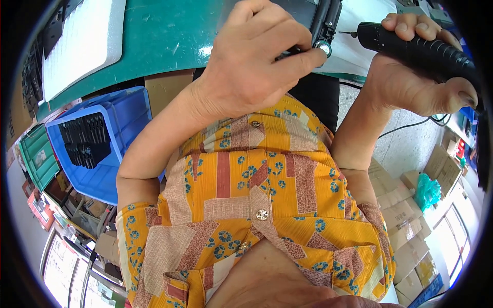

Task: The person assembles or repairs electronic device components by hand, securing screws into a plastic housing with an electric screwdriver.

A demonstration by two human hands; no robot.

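Note:
My right hand [411, 77] is wrapped round a black electric screwdriver [411, 47], held on the right with its thin metal bit pointing left. Over the table's near edge, my left hand [262, 59] has its thumb and fingers pinched together. Something small and dark shows between them, mostly hidden. By those fingertips is a small round piece [324, 49] with a shiny centre and a dark green rim. It sits at the near end of a long black part [324, 23] on the table. The bit stands apart from this part.
A white foam sheet [84, 46] lies on the green table [164, 36] at the left. Below stands a blue bin [131, 115] with several black parts [86, 136] in it, beside a green crate [38, 156]. Cardboard boxes [405, 215] are stacked at the lower right; a cable [403, 127] hangs nearby.

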